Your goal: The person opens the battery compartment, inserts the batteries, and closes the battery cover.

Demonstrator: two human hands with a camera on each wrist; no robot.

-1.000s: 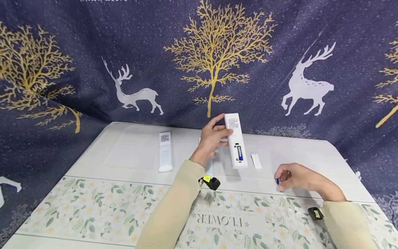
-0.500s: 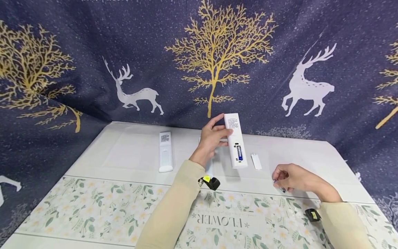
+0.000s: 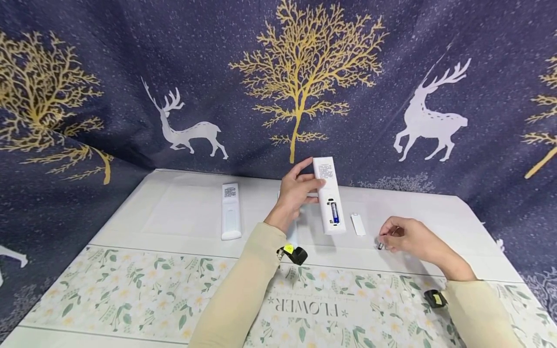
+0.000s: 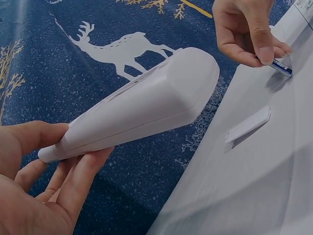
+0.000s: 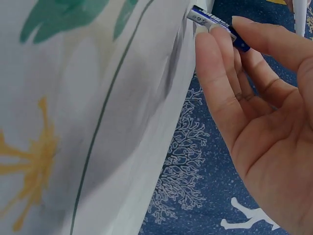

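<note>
My left hand (image 3: 296,195) grips a white remote control (image 3: 326,181) by its upper end, back side facing me. Its battery compartment is uncovered, and one blue-and-silver battery (image 3: 334,212) lies inside, with a gap beside it. Seen from the left wrist, the remote (image 4: 142,107) tilts up between thumb and fingers. My right hand (image 3: 411,239) pinches a second blue-and-silver battery (image 5: 215,25) between thumb and fingertips, close over the table. The white battery cover (image 3: 358,224) lies on the table between the remote and my right hand.
Another white remote (image 3: 231,211) lies back side up to the left. Something pale blue and flat (image 3: 293,236) is partly hidden under my left wrist. A table cover (image 3: 187,208) with a floral band spans the table, and a dark blue deer-print curtain (image 3: 243,121) hangs behind.
My right hand has moved a little left and away from me with the battery, turning it in the fingertips. The left hand and remote have stayed nearly still.
</note>
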